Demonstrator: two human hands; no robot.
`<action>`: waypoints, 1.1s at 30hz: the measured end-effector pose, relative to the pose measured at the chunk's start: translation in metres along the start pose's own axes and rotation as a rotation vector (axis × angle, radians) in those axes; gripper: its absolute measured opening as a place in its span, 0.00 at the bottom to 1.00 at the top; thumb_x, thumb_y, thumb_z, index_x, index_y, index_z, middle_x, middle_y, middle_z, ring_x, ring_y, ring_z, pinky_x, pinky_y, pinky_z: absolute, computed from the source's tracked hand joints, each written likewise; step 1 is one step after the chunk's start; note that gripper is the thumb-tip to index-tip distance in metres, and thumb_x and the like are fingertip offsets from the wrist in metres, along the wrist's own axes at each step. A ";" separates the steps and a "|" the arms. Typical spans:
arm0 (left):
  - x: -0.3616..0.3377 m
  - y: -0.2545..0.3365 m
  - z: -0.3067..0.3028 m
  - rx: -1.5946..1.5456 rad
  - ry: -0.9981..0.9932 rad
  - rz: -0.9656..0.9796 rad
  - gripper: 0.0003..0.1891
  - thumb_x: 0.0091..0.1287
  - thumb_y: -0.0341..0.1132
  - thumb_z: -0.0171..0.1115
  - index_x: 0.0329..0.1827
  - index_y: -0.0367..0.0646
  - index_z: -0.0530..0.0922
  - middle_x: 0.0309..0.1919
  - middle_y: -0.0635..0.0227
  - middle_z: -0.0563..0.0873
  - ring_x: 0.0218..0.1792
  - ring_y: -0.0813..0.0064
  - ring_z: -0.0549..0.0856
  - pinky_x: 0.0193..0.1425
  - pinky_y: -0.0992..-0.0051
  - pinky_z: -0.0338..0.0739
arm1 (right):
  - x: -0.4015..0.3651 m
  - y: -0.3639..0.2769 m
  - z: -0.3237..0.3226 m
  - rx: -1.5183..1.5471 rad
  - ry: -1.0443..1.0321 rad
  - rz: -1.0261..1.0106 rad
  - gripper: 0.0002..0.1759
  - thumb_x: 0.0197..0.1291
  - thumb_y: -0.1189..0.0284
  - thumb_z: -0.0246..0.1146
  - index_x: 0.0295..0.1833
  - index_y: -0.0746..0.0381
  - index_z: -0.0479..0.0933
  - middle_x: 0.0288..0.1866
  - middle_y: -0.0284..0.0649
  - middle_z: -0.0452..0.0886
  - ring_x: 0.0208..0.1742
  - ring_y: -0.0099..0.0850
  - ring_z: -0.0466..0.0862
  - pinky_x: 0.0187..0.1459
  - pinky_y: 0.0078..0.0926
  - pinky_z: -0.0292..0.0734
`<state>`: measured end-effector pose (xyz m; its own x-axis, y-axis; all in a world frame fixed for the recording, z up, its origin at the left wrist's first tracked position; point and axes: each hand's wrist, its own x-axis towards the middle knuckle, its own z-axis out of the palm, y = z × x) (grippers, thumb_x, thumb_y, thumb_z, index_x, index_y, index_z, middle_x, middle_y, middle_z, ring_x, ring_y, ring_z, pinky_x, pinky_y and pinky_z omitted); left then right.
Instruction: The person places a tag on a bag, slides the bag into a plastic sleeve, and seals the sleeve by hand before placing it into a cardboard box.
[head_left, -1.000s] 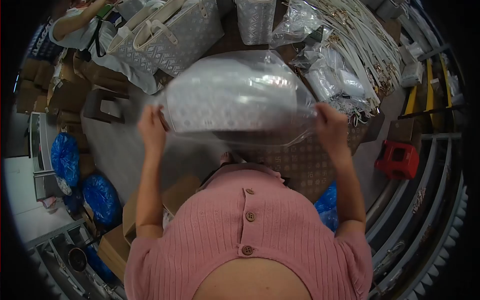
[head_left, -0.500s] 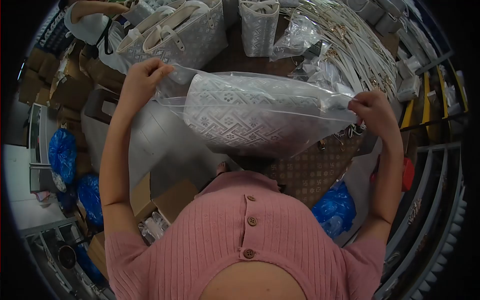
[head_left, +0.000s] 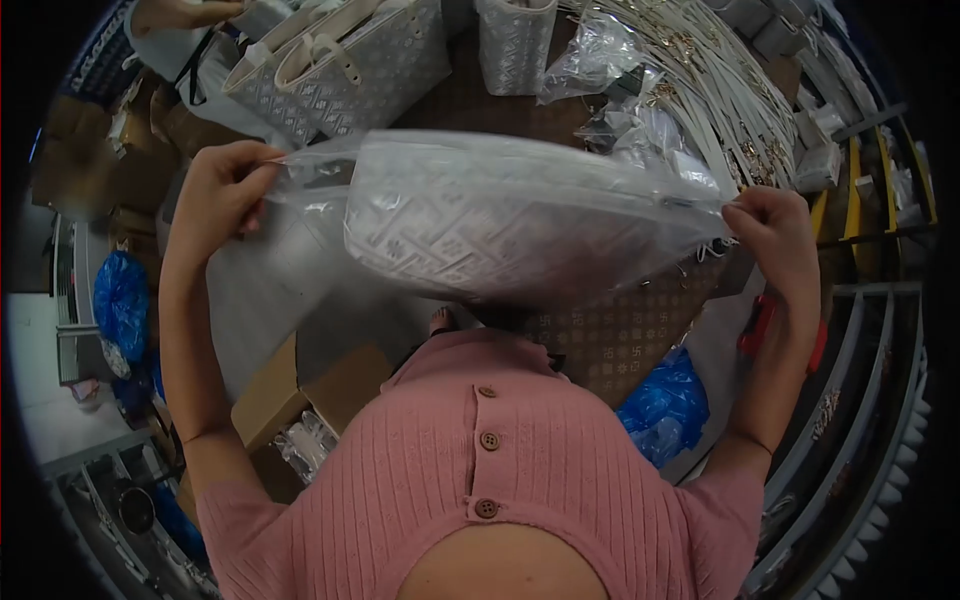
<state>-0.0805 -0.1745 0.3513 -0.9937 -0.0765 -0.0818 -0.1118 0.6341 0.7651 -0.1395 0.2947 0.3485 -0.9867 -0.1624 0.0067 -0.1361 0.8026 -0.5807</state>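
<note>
A clear plastic bag (head_left: 308, 165) is stretched between my two hands in front of me. Inside it lies a silver-white patterned handbag (head_left: 430, 220), tilted on its side and slightly blurred. My left hand (head_left: 225, 195) pinches the plastic at the left end, apart from the handbag itself. At the right end, my right hand (head_left: 770, 225) is closed on the other corner of the plastic. The handbag's underside hangs over the brown patterned surface, and its far side is hidden.
Several finished-looking tote bags (head_left: 370, 75) stand at the back left, beside another person's arm (head_left: 185, 14). Pale straps (head_left: 740, 120) are heaped at the back right, near crumpled clear plastic (head_left: 600, 60). An open cardboard box (head_left: 265, 395) and a blue plastic bag (head_left: 665, 405) sit nearer me.
My left hand has moved left and slightly down, and my right hand slightly right, pulling the plastic bag wider. The handbag inside has shifted a little left.
</note>
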 end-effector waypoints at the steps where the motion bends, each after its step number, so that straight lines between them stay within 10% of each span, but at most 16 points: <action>1: -0.004 0.005 0.001 0.025 0.000 -0.003 0.08 0.61 0.28 0.56 0.37 0.31 0.79 0.14 0.76 0.74 0.12 0.90 0.71 0.14 0.88 0.63 | -0.003 -0.004 0.002 -0.026 -0.038 -0.022 0.09 0.48 0.74 0.61 0.27 0.71 0.78 0.14 0.36 0.73 0.17 0.19 0.72 0.20 0.21 0.65; 9: 0.001 -0.007 0.004 0.024 -0.063 -0.133 0.07 0.62 0.29 0.57 0.37 0.35 0.80 0.15 0.77 0.75 0.12 0.91 0.71 0.14 0.89 0.63 | -0.004 0.020 0.008 0.144 -0.215 -0.070 0.13 0.53 0.68 0.63 0.33 0.69 0.79 0.19 0.35 0.76 0.22 0.20 0.76 0.24 0.20 0.69; 11: 0.002 -0.007 0.004 0.029 -0.087 -0.113 0.07 0.62 0.29 0.57 0.38 0.35 0.80 0.15 0.77 0.75 0.12 0.91 0.71 0.14 0.89 0.63 | 0.000 0.039 0.011 0.398 -0.200 -0.556 0.11 0.53 0.70 0.65 0.39 0.67 0.79 0.28 0.35 0.78 0.29 0.21 0.78 0.31 0.21 0.73; 14: 0.004 -0.005 0.005 0.047 -0.109 -0.100 0.07 0.62 0.28 0.57 0.39 0.35 0.80 0.15 0.77 0.75 0.12 0.91 0.70 0.14 0.89 0.62 | -0.003 0.043 0.017 0.306 -0.092 -0.615 0.11 0.50 0.76 0.66 0.42 0.63 0.79 0.34 0.35 0.79 0.34 0.23 0.79 0.37 0.22 0.75; 28: 0.006 -0.003 -0.023 0.358 -0.520 -0.311 0.12 0.56 0.28 0.63 0.42 0.32 0.79 0.22 0.68 0.80 0.22 0.81 0.79 0.26 0.80 0.72 | -0.023 0.042 0.062 0.542 0.229 -0.783 0.05 0.45 0.81 0.65 0.30 0.64 0.76 0.29 0.36 0.77 0.32 0.32 0.76 0.33 0.26 0.71; 30: -0.002 0.058 0.002 0.628 -0.140 0.422 0.20 0.50 0.30 0.66 0.47 0.32 0.78 0.36 0.60 0.82 0.37 0.72 0.81 0.42 0.73 0.74 | -0.031 0.039 0.061 0.531 0.261 -0.836 0.05 0.45 0.81 0.64 0.29 0.64 0.75 0.28 0.37 0.76 0.32 0.33 0.76 0.33 0.26 0.71; 33: -0.013 0.159 0.057 0.462 -0.147 0.623 0.23 0.48 0.33 0.68 0.49 0.36 0.77 0.46 0.59 0.80 0.48 0.67 0.78 0.53 0.72 0.69 | -0.036 0.038 0.061 0.495 0.264 -0.854 0.06 0.46 0.82 0.64 0.30 0.64 0.74 0.29 0.37 0.76 0.32 0.34 0.76 0.34 0.27 0.71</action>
<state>-0.0861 -0.0284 0.4377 -0.8612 0.4801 0.1666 0.5065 0.7845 0.3578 -0.1034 0.2964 0.2763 -0.5734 -0.3898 0.7206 -0.8104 0.1406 -0.5687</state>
